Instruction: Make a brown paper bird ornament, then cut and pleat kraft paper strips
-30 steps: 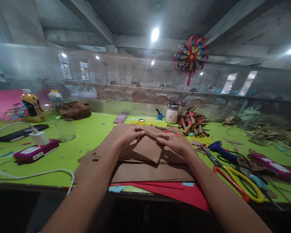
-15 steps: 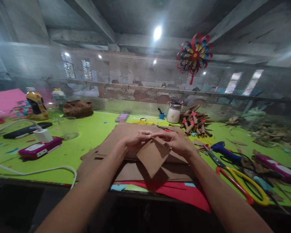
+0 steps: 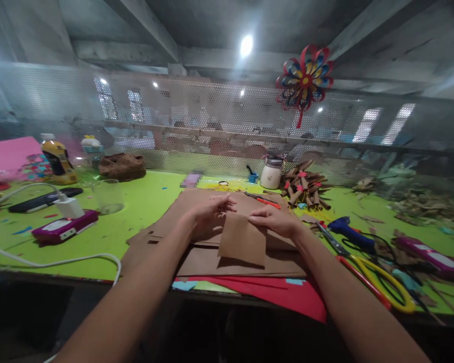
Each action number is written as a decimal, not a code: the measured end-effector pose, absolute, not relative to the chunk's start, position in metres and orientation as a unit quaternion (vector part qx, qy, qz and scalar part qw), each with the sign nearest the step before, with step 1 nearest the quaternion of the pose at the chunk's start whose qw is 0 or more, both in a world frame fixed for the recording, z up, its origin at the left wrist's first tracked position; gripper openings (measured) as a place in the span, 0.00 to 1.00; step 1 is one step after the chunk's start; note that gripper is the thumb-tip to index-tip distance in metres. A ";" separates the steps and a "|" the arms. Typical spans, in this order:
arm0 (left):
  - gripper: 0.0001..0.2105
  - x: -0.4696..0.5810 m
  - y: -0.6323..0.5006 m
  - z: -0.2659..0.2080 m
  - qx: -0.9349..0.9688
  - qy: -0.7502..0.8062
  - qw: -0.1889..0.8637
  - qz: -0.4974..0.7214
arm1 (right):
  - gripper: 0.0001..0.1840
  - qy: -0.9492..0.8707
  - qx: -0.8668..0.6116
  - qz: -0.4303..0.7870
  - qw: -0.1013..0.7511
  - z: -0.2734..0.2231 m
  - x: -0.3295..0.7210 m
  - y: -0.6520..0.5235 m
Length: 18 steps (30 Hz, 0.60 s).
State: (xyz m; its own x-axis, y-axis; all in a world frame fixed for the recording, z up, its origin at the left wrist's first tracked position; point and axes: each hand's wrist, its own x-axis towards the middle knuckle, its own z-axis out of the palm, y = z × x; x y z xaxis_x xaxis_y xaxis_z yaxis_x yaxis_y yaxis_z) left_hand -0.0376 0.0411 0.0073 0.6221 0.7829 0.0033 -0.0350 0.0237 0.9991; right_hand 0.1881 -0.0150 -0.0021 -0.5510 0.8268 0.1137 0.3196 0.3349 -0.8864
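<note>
A small square of brown paper (image 3: 242, 242) hangs in front of me, pinched near its upper right corner by my right hand (image 3: 275, 220). My left hand (image 3: 213, 208) is just off the paper's upper left corner, its fingers parted and holding nothing that I can see. Beneath both hands lies a stack of larger brown paper sheets (image 3: 166, 222). Past my right hand, small scissors with orange handles (image 3: 268, 202) rest on the stack. A sheet of red paper (image 3: 287, 297) sticks out from under the stack at the near table edge.
To the right lie large scissors with red and yellow handles (image 3: 378, 282), a blue glue gun (image 3: 351, 235) and paper scraps. Rolled brown paper pieces (image 3: 306, 189) are piled behind, beside a lidded jar (image 3: 272, 172). A purple power strip (image 3: 65, 228) and clear cup (image 3: 109, 196) stand left.
My left hand has let go of the brown paper square and moved slightly away. The square has turned from a diamond position to nearly upright, held by my right hand alone.
</note>
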 end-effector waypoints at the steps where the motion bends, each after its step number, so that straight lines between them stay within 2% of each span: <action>1: 0.19 -0.037 0.040 0.007 0.644 0.301 0.636 0.301 | 0.22 -0.765 -0.386 0.434 0.279 -0.004 0.188 -0.014; 6: 0.16 -0.028 0.035 -0.001 0.763 0.285 0.541 0.210 | 0.21 -0.753 -0.431 0.386 0.313 -0.014 0.181 -0.006; 10: 0.08 -0.028 0.035 -0.007 0.783 0.309 0.483 0.241 | 0.15 -0.756 -0.450 0.340 0.332 -0.016 0.180 -0.004; 13: 0.07 -0.030 0.034 -0.011 0.753 0.328 0.498 0.277 | 0.14 -0.758 -0.448 0.339 0.332 -0.014 0.181 -0.007; 18: 0.08 -0.031 0.036 -0.013 0.685 0.326 0.581 0.294 | 0.16 -0.732 -0.441 0.380 0.354 -0.013 0.179 -0.011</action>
